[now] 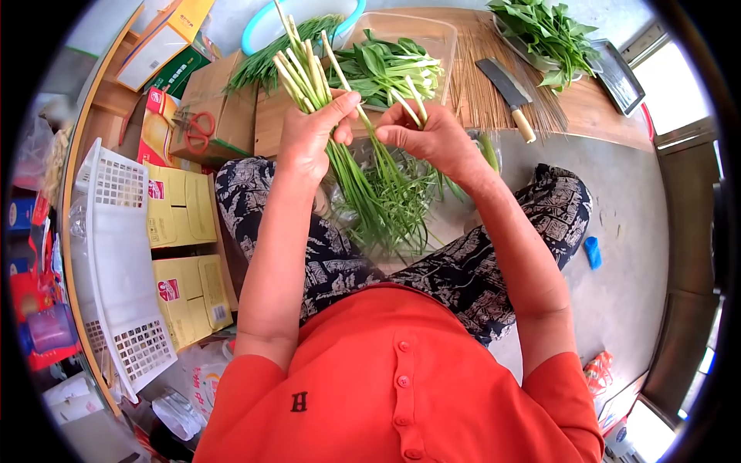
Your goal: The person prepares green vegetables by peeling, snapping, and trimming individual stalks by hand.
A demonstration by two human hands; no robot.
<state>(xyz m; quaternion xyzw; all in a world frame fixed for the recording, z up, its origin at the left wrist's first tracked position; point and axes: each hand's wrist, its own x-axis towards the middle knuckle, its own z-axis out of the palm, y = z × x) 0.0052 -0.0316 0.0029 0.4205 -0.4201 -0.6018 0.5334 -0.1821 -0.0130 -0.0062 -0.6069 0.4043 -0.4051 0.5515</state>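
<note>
My left hand [316, 127] is closed around a bunch of long-stemmed greens [351, 181], the pale cut ends pointing up and the narrow leaves hanging down between my knees. Close beside it, my right hand [424, 135] is closed on a few stalks of the same greens, whose pale ends [413, 100] stick up past the fingers. One stalk slants between the two hands. The exact kind of vegetable is hard to make out. Just beyond the hands, a clear plastic tub [449, 38] on the table holds broad-leafed greens [378, 69].
On the wooden table [270, 127] lie a cleaver [505, 89] and many thin skewers [467, 65]. A blue-rimmed basin [247, 37] of thin green stalks, more leafy greens [548, 35] and a dark tray [620, 77] stand there too. Red scissors [201, 131], boxes [181, 204] and a white basket [127, 255] are left.
</note>
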